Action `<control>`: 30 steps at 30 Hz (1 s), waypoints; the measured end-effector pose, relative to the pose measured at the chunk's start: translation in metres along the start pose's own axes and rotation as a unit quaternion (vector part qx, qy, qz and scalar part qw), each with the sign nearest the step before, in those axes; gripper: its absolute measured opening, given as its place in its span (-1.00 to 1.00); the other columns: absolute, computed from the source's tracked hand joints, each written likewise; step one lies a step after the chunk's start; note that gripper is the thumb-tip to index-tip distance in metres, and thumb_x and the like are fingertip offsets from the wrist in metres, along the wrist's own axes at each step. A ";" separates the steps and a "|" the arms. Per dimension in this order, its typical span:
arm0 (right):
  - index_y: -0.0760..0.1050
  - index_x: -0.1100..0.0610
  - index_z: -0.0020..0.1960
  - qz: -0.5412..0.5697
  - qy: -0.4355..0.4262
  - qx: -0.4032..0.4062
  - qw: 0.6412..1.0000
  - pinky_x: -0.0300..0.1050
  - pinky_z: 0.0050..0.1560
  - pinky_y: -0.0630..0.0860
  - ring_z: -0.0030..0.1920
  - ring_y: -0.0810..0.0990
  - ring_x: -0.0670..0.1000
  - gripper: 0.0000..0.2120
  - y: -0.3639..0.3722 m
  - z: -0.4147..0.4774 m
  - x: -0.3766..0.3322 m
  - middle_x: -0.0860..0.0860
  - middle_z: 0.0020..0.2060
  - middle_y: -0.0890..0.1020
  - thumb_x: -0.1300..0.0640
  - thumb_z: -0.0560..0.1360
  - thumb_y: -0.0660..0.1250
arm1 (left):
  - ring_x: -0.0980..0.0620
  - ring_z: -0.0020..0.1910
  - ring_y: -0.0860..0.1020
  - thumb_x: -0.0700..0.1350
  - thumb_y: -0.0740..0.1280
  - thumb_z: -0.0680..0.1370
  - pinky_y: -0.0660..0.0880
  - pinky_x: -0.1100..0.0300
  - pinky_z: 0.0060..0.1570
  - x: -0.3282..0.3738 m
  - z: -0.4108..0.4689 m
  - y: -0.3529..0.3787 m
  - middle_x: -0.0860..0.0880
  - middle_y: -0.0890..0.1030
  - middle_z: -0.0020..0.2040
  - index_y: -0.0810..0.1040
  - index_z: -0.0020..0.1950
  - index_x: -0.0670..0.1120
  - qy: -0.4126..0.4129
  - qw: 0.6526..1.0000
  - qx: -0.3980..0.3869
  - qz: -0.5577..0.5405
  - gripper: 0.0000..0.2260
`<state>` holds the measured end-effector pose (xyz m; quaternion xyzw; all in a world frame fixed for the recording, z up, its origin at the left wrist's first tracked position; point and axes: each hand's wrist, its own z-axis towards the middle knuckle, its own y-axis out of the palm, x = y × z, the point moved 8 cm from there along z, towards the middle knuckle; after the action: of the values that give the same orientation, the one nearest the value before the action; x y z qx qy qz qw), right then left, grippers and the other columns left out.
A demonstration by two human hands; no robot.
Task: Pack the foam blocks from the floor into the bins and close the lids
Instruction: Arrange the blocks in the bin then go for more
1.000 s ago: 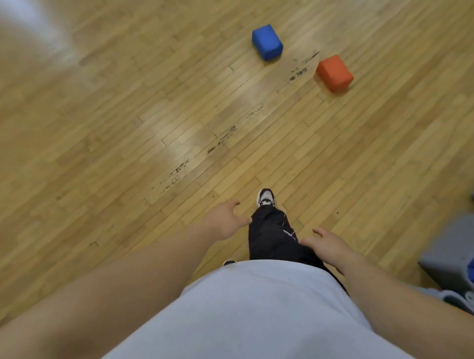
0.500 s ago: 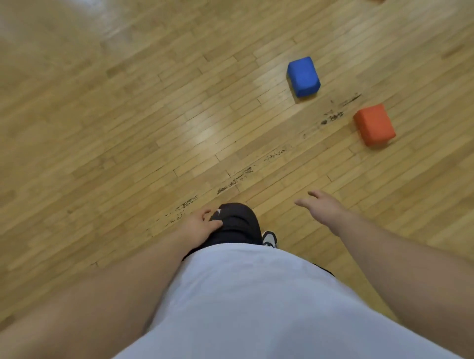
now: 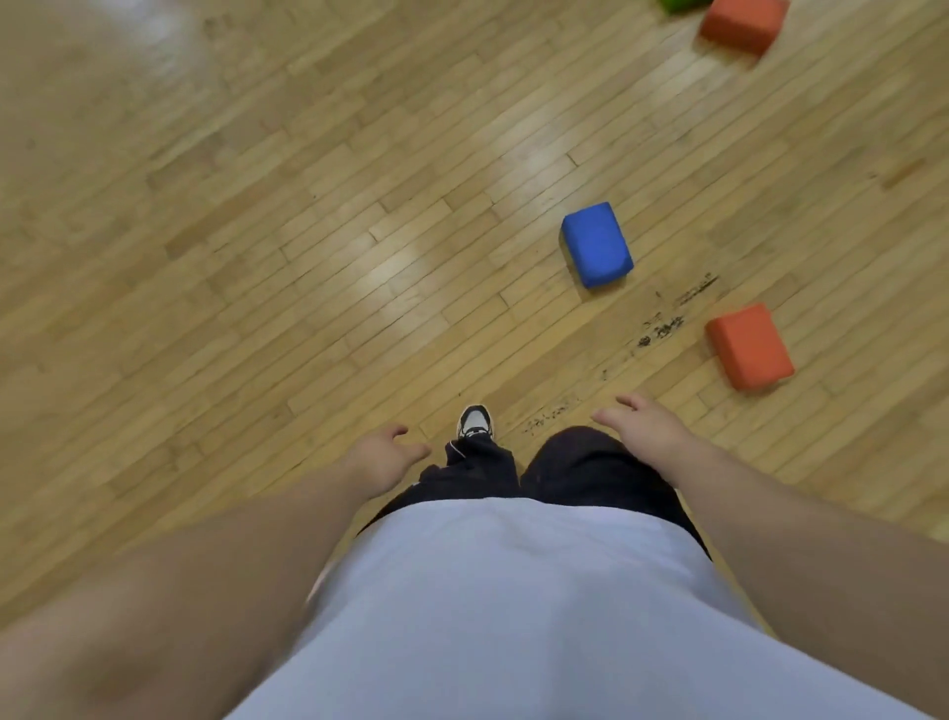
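With my left hand (image 3: 382, 460) and right hand (image 3: 644, 429) both loose and empty, I'd step closer, crouch, and grasp the blue block (image 3: 595, 245) by its long sides.

Top edge cuts green thing (image 3: 679, 5), unidentifiable; also crops far orange block (image 3: 742, 23); left forearm (image 3: 154, 591) blurred.

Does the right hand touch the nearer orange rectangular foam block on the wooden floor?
Apart. The head view shows a strip of bare wooden floor between the right hand and the nearer orange rectangular foam block.
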<state>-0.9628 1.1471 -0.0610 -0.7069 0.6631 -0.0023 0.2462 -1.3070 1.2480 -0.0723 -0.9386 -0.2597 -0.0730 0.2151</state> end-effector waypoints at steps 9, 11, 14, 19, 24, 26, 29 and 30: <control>0.28 0.05 0.58 0.058 0.069 0.000 0.996 0.02 0.28 0.36 0.45 0.38 0.16 -0.29 -0.094 0.092 -0.060 0.07 0.51 0.37 -0.14 0.51 0.40 | -0.08 0.33 0.48 0.18 0.34 0.59 0.41 0.09 0.17 0.309 0.078 -0.037 -0.05 0.40 0.50 0.26 0.59 0.08 0.166 0.983 -0.045 0.061 -0.39; 0.30 0.07 0.57 0.069 0.077 0.000 0.995 0.04 0.36 0.36 0.46 0.39 0.16 -0.25 -0.119 0.122 -0.081 0.07 0.52 0.37 -0.16 0.48 0.43 | -0.07 0.28 0.51 0.19 0.34 0.58 0.44 0.10 0.14 0.356 0.097 -0.047 -0.03 0.42 0.48 0.26 0.59 0.09 0.175 0.981 -0.040 0.072 -0.39; 0.29 0.07 0.57 0.074 0.079 0.000 0.994 0.09 0.43 0.29 0.50 0.32 0.17 -0.29 -0.158 0.157 -0.124 0.08 0.54 0.33 -0.13 0.51 0.41 | 0.02 0.12 0.58 0.17 0.36 0.58 0.50 0.14 0.06 0.402 0.116 -0.067 0.01 0.51 0.29 0.27 0.59 0.07 0.165 0.982 -0.030 0.086 -0.39; 0.27 0.02 0.58 0.059 0.046 0.015 0.997 0.11 0.41 0.34 0.47 0.35 0.18 -0.30 -0.226 0.220 -0.218 0.09 0.53 0.34 -0.14 0.53 0.40 | 0.10 0.06 0.44 0.08 0.37 0.60 0.34 0.21 0.06 0.445 0.154 -0.105 -0.01 0.54 0.29 0.31 0.57 0.01 0.132 0.985 -0.018 0.108 -0.43; 0.25 -0.08 0.58 0.070 0.012 0.053 0.996 0.16 0.33 0.47 0.36 0.46 0.13 -0.27 -0.279 0.277 -0.300 0.03 0.50 0.38 -0.23 0.49 0.38 | -0.07 0.34 0.47 0.13 0.35 0.58 0.40 0.08 0.27 0.482 0.206 -0.127 -0.05 0.44 0.47 0.30 0.57 0.01 0.077 0.981 -0.033 0.176 -0.41; 0.23 -0.11 0.58 0.081 0.021 0.055 0.995 0.12 0.29 0.49 0.31 0.48 0.09 -0.28 -0.290 0.299 -0.313 0.02 0.51 0.36 -0.23 0.49 0.38 | -0.10 0.38 0.45 0.14 0.35 0.58 0.39 0.07 0.30 0.500 0.234 -0.125 -0.05 0.44 0.48 0.27 0.59 0.00 0.064 0.975 -0.052 0.209 -0.39; 0.20 -0.09 0.60 0.101 0.039 0.056 0.993 0.04 0.32 0.44 0.38 0.44 0.09 -0.28 -0.298 0.342 -0.315 0.02 0.54 0.32 -0.16 0.52 0.39 | -0.11 0.34 0.49 0.14 0.35 0.55 0.44 0.01 0.33 0.537 0.282 -0.113 -0.06 0.46 0.45 0.28 0.58 0.03 0.059 0.965 -0.076 0.246 -0.37; 0.19 -0.09 0.61 0.106 0.052 0.056 0.991 0.01 0.30 0.43 0.37 0.46 0.09 -0.27 -0.298 0.358 -0.312 0.02 0.54 0.32 -0.15 0.52 0.39 | -0.10 0.30 0.51 0.15 0.36 0.52 0.47 -0.03 0.32 0.551 0.299 -0.107 -0.05 0.48 0.42 0.30 0.57 0.04 0.063 0.961 -0.080 0.256 -0.36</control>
<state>-0.6037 1.5632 -0.1704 -0.6164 0.7453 -0.0495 0.2492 -0.8838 1.7137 -0.1646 -0.9814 0.0099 -0.0954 0.1665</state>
